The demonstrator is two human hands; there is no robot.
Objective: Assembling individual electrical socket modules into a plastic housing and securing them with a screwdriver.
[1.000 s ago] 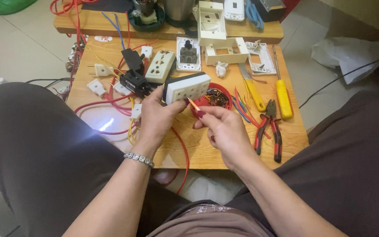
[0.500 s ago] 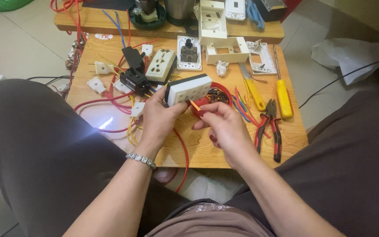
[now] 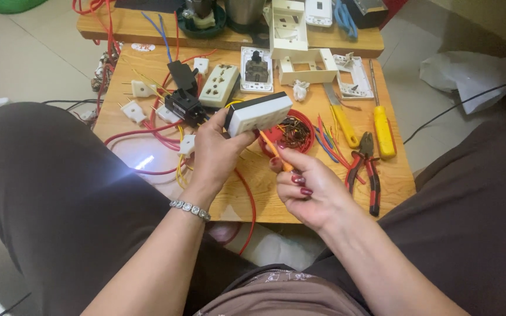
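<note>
My left hand (image 3: 218,153) grips a white socket box with a black back (image 3: 257,113), tilted above a small wooden table (image 3: 238,193). My right hand (image 3: 311,188) pinches a thin orange screwdriver (image 3: 275,151), whose tip points up toward the underside of the box. A silver bracelet circles my left wrist. Beneath the box sits a red bowl of metal bits (image 3: 294,131). Red and yellow wires (image 3: 171,152) trail from under my left hand.
On the table lie red-handled pliers (image 3: 369,169), two yellow screwdrivers (image 3: 383,129), cream socket plates (image 3: 219,85), white frames (image 3: 307,65), white plugs (image 3: 134,111) and a black part (image 3: 184,105). A second wooden board at the back carries tools. My knees flank the table.
My left hand has turned the socket box and lifted it slightly to the right. My right hand has drawn back a little toward me with the orange screwdriver.
</note>
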